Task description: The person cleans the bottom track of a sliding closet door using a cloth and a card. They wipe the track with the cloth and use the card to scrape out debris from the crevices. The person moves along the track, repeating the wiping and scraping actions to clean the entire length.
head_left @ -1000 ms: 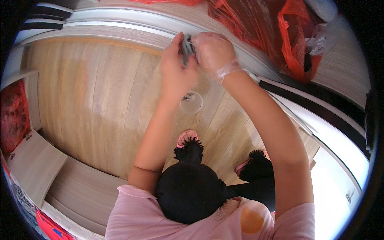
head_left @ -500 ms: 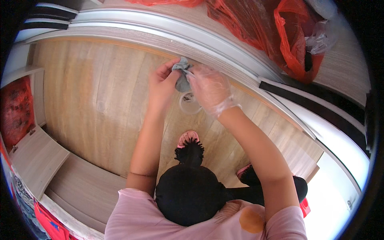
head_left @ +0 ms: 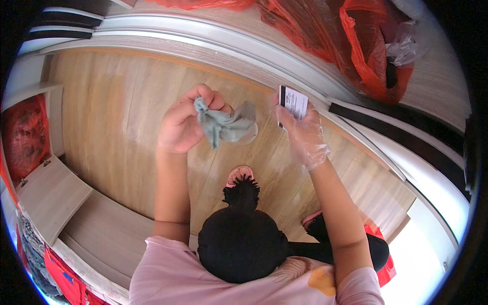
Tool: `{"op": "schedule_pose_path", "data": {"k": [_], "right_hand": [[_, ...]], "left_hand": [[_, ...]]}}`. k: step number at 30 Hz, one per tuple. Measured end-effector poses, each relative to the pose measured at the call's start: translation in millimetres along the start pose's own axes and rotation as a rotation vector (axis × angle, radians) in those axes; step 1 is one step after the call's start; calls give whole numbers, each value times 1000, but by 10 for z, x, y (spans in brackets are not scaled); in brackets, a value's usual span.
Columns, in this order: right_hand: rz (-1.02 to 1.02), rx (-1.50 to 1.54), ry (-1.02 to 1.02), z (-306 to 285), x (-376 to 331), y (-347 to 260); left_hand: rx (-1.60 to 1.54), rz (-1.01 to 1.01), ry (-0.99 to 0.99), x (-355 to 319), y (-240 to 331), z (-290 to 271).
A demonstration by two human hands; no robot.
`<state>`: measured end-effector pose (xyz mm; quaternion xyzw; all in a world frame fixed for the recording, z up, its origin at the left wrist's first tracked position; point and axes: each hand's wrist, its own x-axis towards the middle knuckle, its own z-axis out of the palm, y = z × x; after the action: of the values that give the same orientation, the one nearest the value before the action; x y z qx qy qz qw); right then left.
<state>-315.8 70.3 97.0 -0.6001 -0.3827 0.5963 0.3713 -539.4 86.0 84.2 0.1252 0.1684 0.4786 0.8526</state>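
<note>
A crumpled grey-green cloth (head_left: 227,124) hangs from my left hand (head_left: 185,119), which pinches it at one corner. My right hand (head_left: 307,133) wears a thin clear plastic glove and grips a flat card (head_left: 295,103) with a dark stripe and a white printed face. The two hands are apart, with the cloth to the left and the card to the right. Behind the cloth's right end, a round clear container (head_left: 249,134) on the floor is mostly hidden.
A cabinet with a pale sliding-door track (head_left: 203,35) runs across the far side, with red plastic bags (head_left: 351,61) on its base. At left stands a low wooden cabinet with its flap (head_left: 53,198) lowered. My pink sandal (head_left: 240,174) rests on the wooden floor (head_left: 122,122).
My hands were together at the cloth and have drawn apart. The left moved left with the cloth, now hanging loose; the right moved right, and the card's printed face now shows.
</note>
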Motion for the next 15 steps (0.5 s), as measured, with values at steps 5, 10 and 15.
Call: {"op": "schedule_pose_path", "data": {"k": [5, 10, 15], "right_hand": [[-101, 26, -234, 44, 130, -185], [43, 90, -694, 164, 161, -389], [200, -132, -905, 2, 175, -260]], "left_hand": [[-91, -114, -148, 0, 152, 196], [23, -144, -84, 0, 169, 190], [424, -94, 149, -56, 314, 352]]}}
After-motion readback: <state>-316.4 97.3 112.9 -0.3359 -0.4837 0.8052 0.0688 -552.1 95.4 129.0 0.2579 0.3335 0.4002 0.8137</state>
